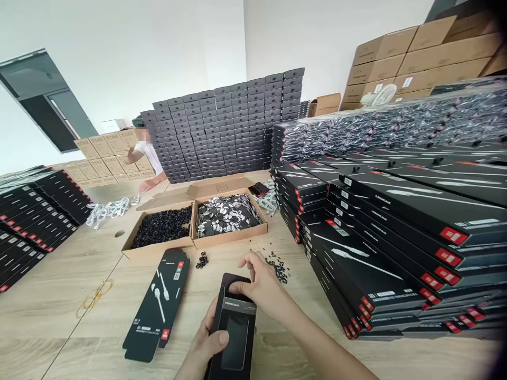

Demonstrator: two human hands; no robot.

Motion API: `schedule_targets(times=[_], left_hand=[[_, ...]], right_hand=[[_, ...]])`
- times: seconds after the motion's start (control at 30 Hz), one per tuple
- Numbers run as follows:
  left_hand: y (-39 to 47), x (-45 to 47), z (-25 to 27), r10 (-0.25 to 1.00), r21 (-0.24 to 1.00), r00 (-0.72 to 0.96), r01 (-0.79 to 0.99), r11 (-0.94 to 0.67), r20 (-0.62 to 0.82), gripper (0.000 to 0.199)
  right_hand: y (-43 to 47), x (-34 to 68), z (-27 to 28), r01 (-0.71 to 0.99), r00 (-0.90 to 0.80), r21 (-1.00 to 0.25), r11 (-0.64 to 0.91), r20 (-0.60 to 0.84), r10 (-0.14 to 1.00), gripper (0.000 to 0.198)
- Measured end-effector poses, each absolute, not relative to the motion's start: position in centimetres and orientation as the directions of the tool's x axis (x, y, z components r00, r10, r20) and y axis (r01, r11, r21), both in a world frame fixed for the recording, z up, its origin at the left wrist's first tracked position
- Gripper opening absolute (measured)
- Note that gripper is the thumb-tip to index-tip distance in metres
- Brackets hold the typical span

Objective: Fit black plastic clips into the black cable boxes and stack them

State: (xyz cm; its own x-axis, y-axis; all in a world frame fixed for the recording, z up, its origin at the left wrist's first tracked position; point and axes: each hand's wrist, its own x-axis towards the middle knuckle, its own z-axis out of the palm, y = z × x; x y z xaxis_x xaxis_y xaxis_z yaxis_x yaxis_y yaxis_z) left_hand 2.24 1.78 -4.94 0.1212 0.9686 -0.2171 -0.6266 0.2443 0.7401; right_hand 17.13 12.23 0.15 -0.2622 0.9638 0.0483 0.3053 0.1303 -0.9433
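Bottom centre of frame: left hand (206, 343) grips a narrow black box (234, 330) from its left side, thumb lying across the box's front face, fingers wrapped behind. The box stands tilted over the wooden table (47, 316), its top end pointing away from the camera. Right hand (259, 285) comes in from the lower right, fingers curled and pressed on the box's top flap; grip narrow, fingertips touching the cardboard.

Just left of the box: two flat, unfolded black carton sleeves (158, 303) with white cable print and red labels, lying overlapped on the table. Further left, yellow rubber bands (94, 296) loose on the wood.

Just beyond the right hand: a scatter of small black parts (279, 266); a smaller clump (202, 259) sits left of it.

Middle of frame: two open cardboard trays side by side, touching. Left tray (158, 228) holds small black pieces; right tray (227, 216) holds black-and-white bundled items, exact kind not readable. A black phone-like object (259, 189) lies just behind the right tray. White cables (109, 208) in a heap to the left of the trays.

Right side: tall stacks of flat black cartons (376, 253), filling the frame from near to far. Left edge: lower stacks of the same cartons (35, 216).

Far centre: a wall of dark grey boxes (229, 126). Left of it, another person (144, 158) in a white shirt, one hand on the table. Brown shipping cartons (420, 58) upper right.
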Motion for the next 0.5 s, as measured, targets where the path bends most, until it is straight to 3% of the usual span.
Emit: schedule_targets(times=[0.13, 0.23, 0.3, 0.4, 0.47, 0.5], left_hand=[[2.7, 3.2, -4.1, 0.984, 0.821, 0.008, -0.55, 0.151, -0.175, 0.063], [4.1, 4.5, -2.8, 0.962, 0.841, -0.206, -0.54, 0.041, -0.179, 0.06], [5.2, 5.7, -1.8, 0.909, 0.838, -0.364, -0.544, -0.03, -0.204, 0.065], [7.0, 7.7, -0.6, 0.914, 0.877, -0.379, -0.476, -0.059, -0.144, 0.072], [8.0, 8.4, -0.1, 0.965, 0.937, -0.26, -0.346, -0.05, -0.044, 0.069], [8.4, 8.4, 0.0, 0.979, 0.969, -0.203, -0.241, -0.059, 0.009, 0.068]], right_hand=[[12.4, 18.1, -1.0, 0.117, -0.286, -0.993, -0.03, -0.062, 0.956, 0.035], [10.0, 19.8, -0.5, -0.106, -0.327, -0.994, -0.041, -0.004, 0.945, 0.051], [7.5, 21.1, 0.3, -0.156, -0.417, -0.988, -0.004, 0.062, 0.907, 0.056], [4.2, 23.0, 1.7, 0.022, -0.468, -0.991, 0.131, 0.106, 0.877, 0.067], [3.5, 24.5, 2.8, 0.291, -0.299, -0.909, 0.298, 0.209, 0.931, 0.061], [3.6, 25.4, 3.4, 0.465, -0.194, -0.81, 0.357, 0.3, 0.934, 0.058]])
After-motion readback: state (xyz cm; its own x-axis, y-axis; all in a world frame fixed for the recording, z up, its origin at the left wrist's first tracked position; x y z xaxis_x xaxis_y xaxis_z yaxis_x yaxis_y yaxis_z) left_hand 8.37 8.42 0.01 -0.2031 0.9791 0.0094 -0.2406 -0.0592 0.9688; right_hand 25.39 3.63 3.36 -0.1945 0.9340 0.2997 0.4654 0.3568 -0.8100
